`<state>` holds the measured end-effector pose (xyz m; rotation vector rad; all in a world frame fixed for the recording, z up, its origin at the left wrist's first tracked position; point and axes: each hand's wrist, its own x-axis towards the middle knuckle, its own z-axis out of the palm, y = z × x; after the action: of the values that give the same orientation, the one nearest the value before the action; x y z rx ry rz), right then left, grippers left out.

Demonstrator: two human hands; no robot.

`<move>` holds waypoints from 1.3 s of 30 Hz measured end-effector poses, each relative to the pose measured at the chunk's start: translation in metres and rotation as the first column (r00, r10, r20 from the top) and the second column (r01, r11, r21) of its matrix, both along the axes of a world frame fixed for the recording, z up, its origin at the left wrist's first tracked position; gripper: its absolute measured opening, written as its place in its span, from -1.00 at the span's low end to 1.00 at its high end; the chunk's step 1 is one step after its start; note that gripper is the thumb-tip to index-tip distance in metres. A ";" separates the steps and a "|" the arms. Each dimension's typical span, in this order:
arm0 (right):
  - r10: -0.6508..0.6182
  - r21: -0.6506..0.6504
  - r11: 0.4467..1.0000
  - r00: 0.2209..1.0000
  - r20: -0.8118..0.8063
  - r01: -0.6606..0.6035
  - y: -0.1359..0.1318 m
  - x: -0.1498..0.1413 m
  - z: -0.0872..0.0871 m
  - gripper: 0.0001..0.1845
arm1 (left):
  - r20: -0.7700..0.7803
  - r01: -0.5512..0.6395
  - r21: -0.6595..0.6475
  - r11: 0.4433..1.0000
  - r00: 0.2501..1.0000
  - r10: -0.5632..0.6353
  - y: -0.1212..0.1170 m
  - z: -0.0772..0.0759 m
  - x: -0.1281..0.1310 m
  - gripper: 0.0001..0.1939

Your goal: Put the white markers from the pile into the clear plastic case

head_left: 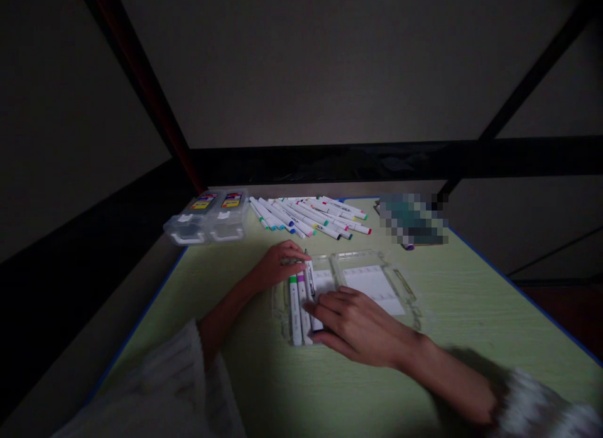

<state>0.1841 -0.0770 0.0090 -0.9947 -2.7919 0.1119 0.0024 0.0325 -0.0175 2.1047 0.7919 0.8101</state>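
A clear plastic marker case [401,278] lies opened flat on the table in front of me. Two white markers, one with a green band [294,309] and one with a purple band [305,312], lie side by side in its left half. A third white marker [309,276] is beside them, to their right. My left hand [279,265] pinches its far end between thumb and fingers. At its near end, my right hand [351,322] has its fingers closed around the marker, hiding part of it. White lining shows in the case's right half.
A loose heap of white markers [315,218] with coloured ends lies at the back of the table [471,312]. Two clear handled cases [207,218] stand at the back left. A blurred flat object [412,219] is at the back right, a purple-ended marker [409,246] beside it.
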 end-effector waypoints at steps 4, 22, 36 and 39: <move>0.007 -0.017 1.000 1.000 -0.002 -0.007 0.000 0.000 0.000 -0.62 | 0.011 -0.014 0.015 1.000 1.000 0.014 0.000 -0.001 0.000 -0.83; 0.067 -0.078 0.995 0.998 -0.004 -0.067 -0.001 0.002 0.004 -0.62 | 0.019 -0.004 0.000 1.000 1.000 0.004 -0.002 0.000 0.002 -0.92; 0.031 -0.125 0.992 1.000 -0.005 -0.031 -0.003 0.001 0.009 -0.63 | -0.014 -0.005 0.012 1.000 1.000 0.005 -0.003 0.003 0.002 -0.90; 0.029 -0.132 0.991 0.999 -0.014 -0.030 -0.003 0.001 0.009 -0.62 | -0.011 -0.011 0.016 1.000 1.000 0.011 -0.004 0.002 0.002 -0.90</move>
<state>0.1851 -0.0804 0.0179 -0.9775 -2.8199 0.3089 0.0045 0.0288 -0.0151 2.1223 0.8060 0.8130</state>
